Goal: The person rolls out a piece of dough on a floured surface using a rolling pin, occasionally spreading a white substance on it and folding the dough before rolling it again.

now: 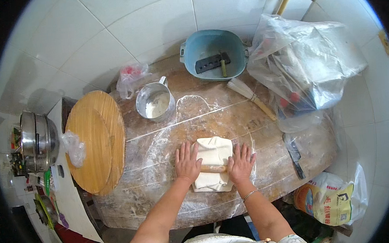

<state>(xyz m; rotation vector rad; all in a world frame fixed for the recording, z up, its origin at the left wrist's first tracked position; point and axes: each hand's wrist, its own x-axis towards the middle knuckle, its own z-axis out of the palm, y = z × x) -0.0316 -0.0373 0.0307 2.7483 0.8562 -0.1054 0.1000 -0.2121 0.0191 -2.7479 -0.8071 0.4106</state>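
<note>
A folded slab of pale dough lies on the floured wooden board in front of me. A wooden rolling pin rests crosswise on it, with only its middle showing. My left hand presses on the pin's left end, its fingers stretched out and pointing away from me. On the right end lies my right hand, palm down with fingers spread. Both palms hide the pin's ends. Behind the dough, loose flour dusts the board.
A metal cup with flour stands at the far left, beside round wooden lids. At the back are a blue-grey basin and a brush. A knife lies right, below a plastic-covered bundle.
</note>
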